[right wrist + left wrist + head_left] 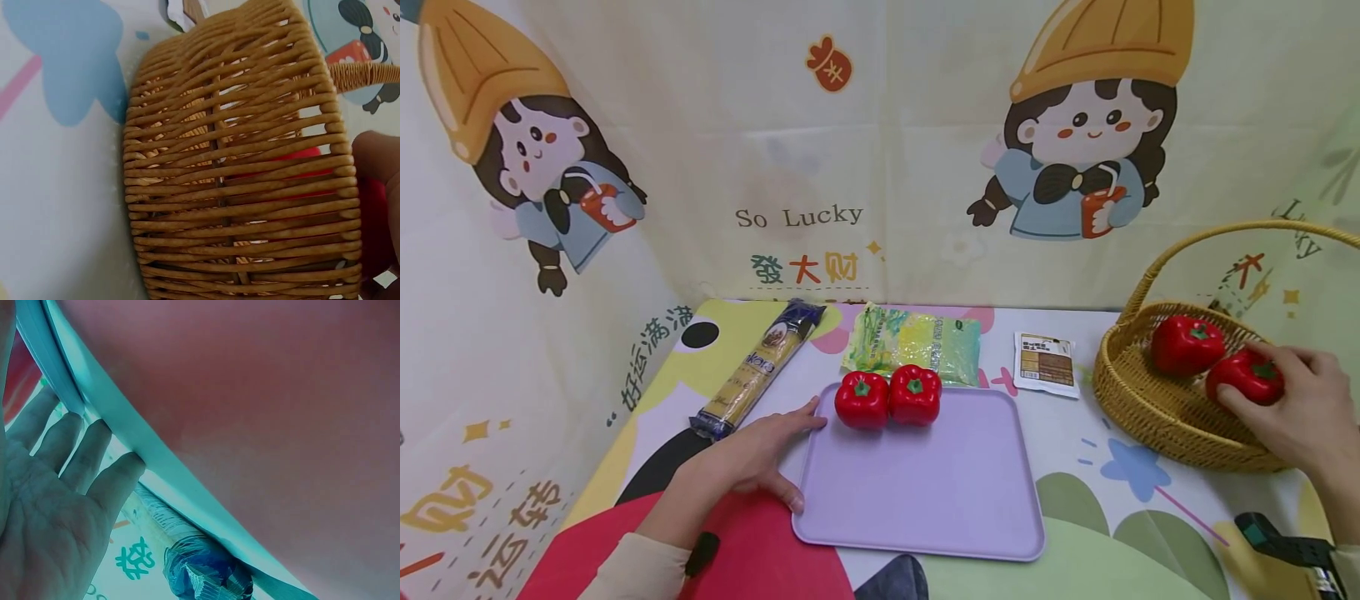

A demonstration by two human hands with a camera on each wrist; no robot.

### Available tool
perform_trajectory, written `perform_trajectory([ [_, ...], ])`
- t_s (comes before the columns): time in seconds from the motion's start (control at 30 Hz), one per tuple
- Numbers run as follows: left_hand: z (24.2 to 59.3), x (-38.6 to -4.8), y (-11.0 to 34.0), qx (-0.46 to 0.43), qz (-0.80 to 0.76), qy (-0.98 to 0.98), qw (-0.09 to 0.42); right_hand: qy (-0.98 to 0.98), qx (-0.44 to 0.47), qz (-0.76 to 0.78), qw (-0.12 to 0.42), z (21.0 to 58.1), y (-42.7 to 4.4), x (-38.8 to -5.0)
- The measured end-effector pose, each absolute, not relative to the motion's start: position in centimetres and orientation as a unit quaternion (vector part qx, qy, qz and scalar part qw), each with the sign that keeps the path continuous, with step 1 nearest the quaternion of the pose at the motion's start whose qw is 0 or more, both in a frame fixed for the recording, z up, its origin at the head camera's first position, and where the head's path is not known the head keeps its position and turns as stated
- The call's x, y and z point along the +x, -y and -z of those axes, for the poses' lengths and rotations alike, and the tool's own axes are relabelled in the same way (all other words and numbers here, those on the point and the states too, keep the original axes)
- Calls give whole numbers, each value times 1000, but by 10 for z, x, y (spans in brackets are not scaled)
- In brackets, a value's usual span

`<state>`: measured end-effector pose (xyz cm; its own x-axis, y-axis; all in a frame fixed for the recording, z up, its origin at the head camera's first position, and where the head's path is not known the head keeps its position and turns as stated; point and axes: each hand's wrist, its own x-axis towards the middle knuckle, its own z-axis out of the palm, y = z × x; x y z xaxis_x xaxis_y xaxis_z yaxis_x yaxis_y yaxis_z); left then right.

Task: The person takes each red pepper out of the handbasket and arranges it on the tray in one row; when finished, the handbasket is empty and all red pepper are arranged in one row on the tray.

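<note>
In the head view, my right hand (1307,408) grips a red pepper (1246,377) at the right side of the wicker basket (1138,392); another red pepper (1187,344) lies in the basket beside it. Two more red peppers (862,401) (914,395) sit side by side at the back left of the lilac tray (917,492). My left hand (752,458) touches the tray's left edge with its fingers spread. In the right wrist view, the basket's woven side (237,175) hides much of the pepper (375,231) that the hand (381,169) holds.
Left of the tray lies a pasta packet (760,367). Behind the tray is a green-yellow bag (917,343), with a small white-brown packet (1047,364) between it and the basket. The basket's tall handle (1157,262) arches over it. A printed cloth (880,167) hangs behind.
</note>
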<state>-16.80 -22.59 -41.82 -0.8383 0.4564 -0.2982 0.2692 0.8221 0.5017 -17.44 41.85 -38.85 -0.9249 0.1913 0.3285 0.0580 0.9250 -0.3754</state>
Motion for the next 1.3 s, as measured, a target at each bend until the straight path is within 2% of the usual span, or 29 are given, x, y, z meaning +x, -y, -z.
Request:
perform_trajectory([
  [0.23, 419, -168, 226, 184, -229, -933, 209, 958, -42, -193, 207, 384, -412, -167],
  [0.47, 419, -168, 226, 182, -232, -932, 212, 947, 33, -223, 227, 378, -406, -165],
  [0.67, 419, -167, 226, 184, -233, -931, 210, 942, 55, -237, 232, 373, -397, -160],
  [0.97, 419, -167, 226, 189, -232, -932, 206, 911, 136, -264, 286, 372, -381, -158],
  [1.3, 420, -167, 226, 193, -226, -934, 200, 899, 177, -275, 292, 362, -358, -154],
])
